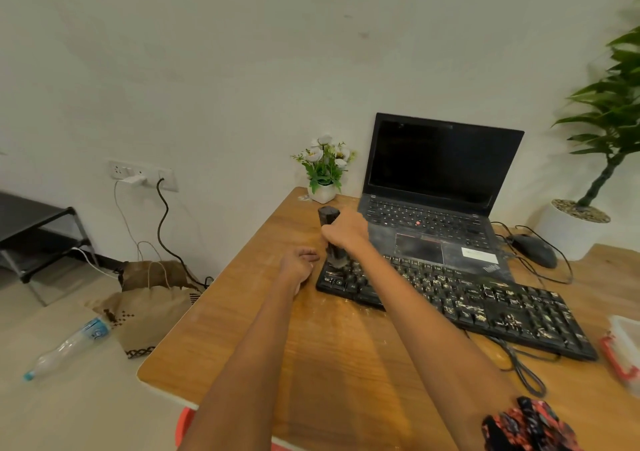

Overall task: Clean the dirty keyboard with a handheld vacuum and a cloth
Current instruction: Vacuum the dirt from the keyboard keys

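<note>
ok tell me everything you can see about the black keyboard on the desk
The black full-size plastic keyboard lies flat on the wooden desk, set at an angle in front of the open black laptop. Pale crumbs and dust speckle most of its keys. A dark cable leaves its near edge. The right hand holds a dark cylindrical handheld vacuum nozzle-down on its left end; the left hand rests beside that end.

The right hand [344, 230] grips the dark handheld vacuum [331, 235] upright, its nozzle down on the left end of the crumb-strewn keyboard [460, 303]. The left hand [298, 262] (fingers loosely curled) rests on the wooden desk [242, 329] just left of it.
</note>
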